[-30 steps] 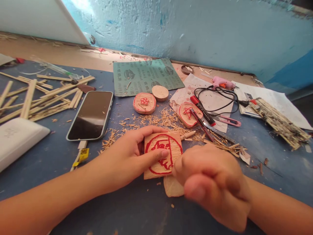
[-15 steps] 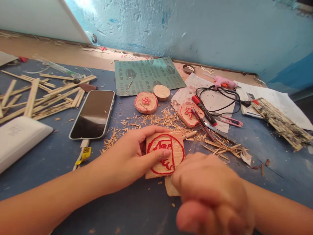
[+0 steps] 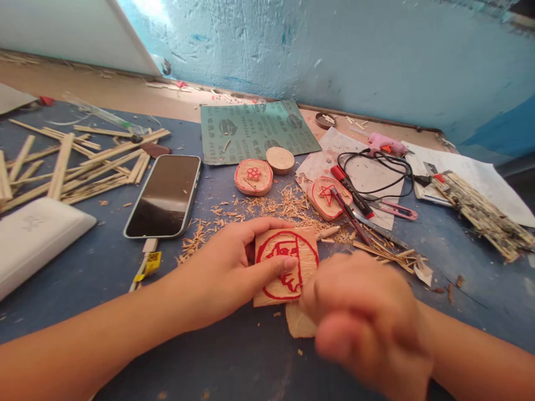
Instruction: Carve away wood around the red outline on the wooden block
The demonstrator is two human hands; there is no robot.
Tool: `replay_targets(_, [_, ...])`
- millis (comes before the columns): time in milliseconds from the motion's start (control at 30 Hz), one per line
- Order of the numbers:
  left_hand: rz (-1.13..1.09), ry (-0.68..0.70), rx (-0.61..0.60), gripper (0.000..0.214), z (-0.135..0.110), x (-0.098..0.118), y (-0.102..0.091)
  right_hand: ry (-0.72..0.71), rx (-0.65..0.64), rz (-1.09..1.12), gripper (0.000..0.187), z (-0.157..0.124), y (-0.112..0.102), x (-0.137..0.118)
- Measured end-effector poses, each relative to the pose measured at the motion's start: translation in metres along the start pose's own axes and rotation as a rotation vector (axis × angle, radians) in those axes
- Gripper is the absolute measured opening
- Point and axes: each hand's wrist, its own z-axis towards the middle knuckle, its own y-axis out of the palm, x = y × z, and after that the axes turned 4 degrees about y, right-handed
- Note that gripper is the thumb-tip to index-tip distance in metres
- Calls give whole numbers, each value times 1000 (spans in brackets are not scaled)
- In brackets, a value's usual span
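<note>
A square wooden block bears a red circle with a red drawing inside it. My left hand grips it, thumb laid across the face and fingers around its left edge. At the block's lower right, my right hand is closed in a fist, blurred by motion. Whatever sits inside that fist is hidden. A tan scrap sticks out below the block beside the right hand. Beyond the block, wood shavings are scattered on the blue tabletop.
Behind lie round wood slices and green sandpaper. On the right are a red marker, a pink glue gun with its black cord, and a craft knife. A phone, power bank and wooden sticks occupy the left.
The whole view has shifted slightly, so things sit a little further right. My right fist has moved slightly at the block's lower right; the left hand keeps its grip.
</note>
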Motion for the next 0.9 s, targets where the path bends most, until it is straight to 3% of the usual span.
replay_targets(100, [8, 3, 13, 46, 0, 0, 0, 25, -38, -76, 47, 0, 1, -1])
replay_targets(233, [-45, 13, 22, 43, 0, -1, 1, -24, 231, 303, 45, 6, 4, 11])
replay_targets(300, [-76, 7, 16, 41, 0, -2, 1, -37, 289, 369, 47, 5, 5, 13])
replay_targets(367, [-91, -1, 0, 41, 0, -2, 0, -11, 232, 220, 47, 2, 4, 10])
replay_targets(433, [-72, -3, 1, 42, 0, -2, 0, 7, 71, 12, 45, -2, 2, 6])
replay_targets(500, [-28, 0, 6, 44, -1, -2, 0, 23, -20, -50, 44, -2, 0, 5])
replay_targets(567, [-16, 7, 11, 45, -1, -2, 0, 26, 51, 99, 45, 0, 0, 8])
replay_targets(633, [-49, 9, 11, 47, 0, -2, 0, 21, 210, 286, 47, 1, 3, 11])
replay_targets(700, [-65, 6, 13, 50, 0, -2, 0, 14, 272, 251, 47, 0, 9, 12])
replay_targets(800, [-6, -15, 15, 50, 1, 0, 0, -59, 215, -102, 52, -2, 13, 10])
replay_targets(833, [11, -18, 16, 49, 1, 1, 0, -107, 167, -124, 53, -2, 13, 9])
replay_targets(867, [14, -18, 17, 48, 1, 1, 0, -47, 87, -132, 48, -1, 12, 8])
replay_targets(900, [1, -17, 16, 46, 0, 2, 0, 26, 108, -49, 43, 0, 10, 8])
